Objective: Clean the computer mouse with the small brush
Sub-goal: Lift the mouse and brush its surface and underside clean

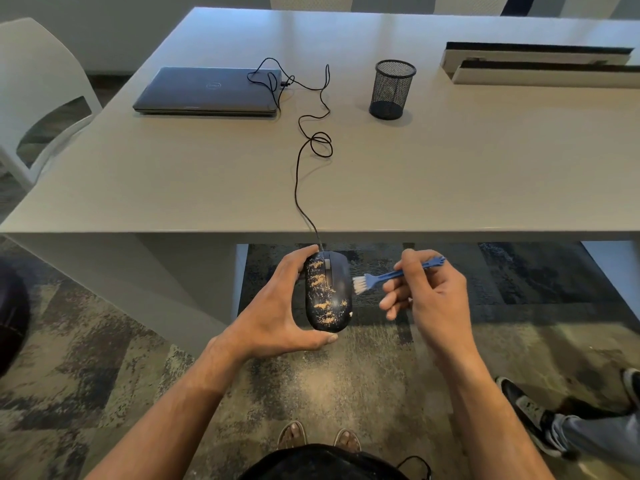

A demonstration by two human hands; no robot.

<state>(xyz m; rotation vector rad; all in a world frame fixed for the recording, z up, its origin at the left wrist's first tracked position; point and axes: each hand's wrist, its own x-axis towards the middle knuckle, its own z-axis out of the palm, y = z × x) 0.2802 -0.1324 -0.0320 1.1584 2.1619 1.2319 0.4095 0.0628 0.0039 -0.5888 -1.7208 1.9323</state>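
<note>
Our left hand (277,306) gripping dusty black mouse (327,292) off the table (450,174) edge, our right hand (429,289) pinching blue brush (388,277), white bristles beside mouse's right flank

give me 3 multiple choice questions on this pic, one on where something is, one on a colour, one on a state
1. Where is the mouse?
A. on the laptop
B. held out past the table edge, over the floor
C. in the mesh cup

2. What colour is the brush handle?
A. blue
B. red
C. green

3. What state is the laptop in?
A. open, screen lit
B. half open
C. closed flat

Answers:
1 B, the left hand grips it in front of the table edge with carpet behind it.
2 A, the handle pinched in the right hand is blue, with white bristles.
3 C, its lid lies flat, logo up.
</note>
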